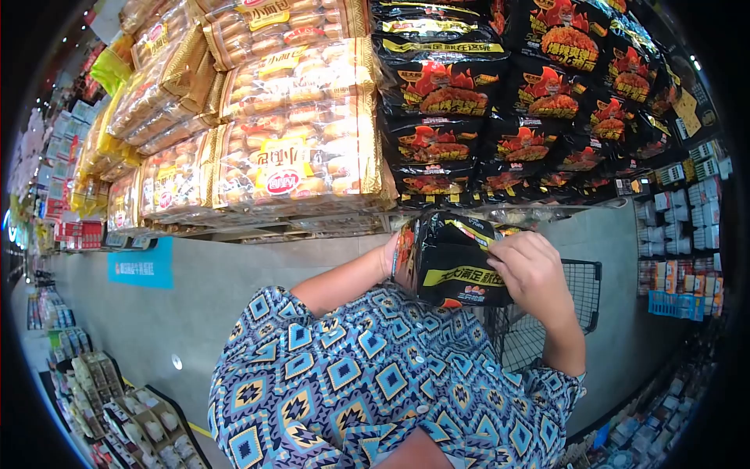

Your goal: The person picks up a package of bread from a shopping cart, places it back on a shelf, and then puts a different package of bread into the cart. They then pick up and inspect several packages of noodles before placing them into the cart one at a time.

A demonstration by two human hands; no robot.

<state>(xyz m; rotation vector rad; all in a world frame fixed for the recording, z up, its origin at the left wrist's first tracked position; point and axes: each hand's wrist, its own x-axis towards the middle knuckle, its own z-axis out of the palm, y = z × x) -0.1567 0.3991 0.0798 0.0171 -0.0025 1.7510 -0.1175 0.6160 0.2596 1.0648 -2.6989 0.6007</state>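
Observation:
A black multipack of instant noodles (457, 262) with a yellow printed band is held up in front of my chest. My right hand (533, 270) grips its upper right edge, thumb and fingers pinched on the wrapper. At the pack's left side is my left hand (393, 254), wrapped around it, with most of the fingers hidden behind the pack. Just beyond, matching black noodle packs (441, 90) with red flame pictures are stacked on the display. To their left are clear and gold bags of small bread rolls (293, 152).
A black wire shopping cart (582, 297) stands close by on my right. The display's front edge (312, 227) runs across ahead of me. Grey floor (226, 273) shows on the left, with stocked shelves (144, 422) at lower left and more shelves (680, 227) at far right.

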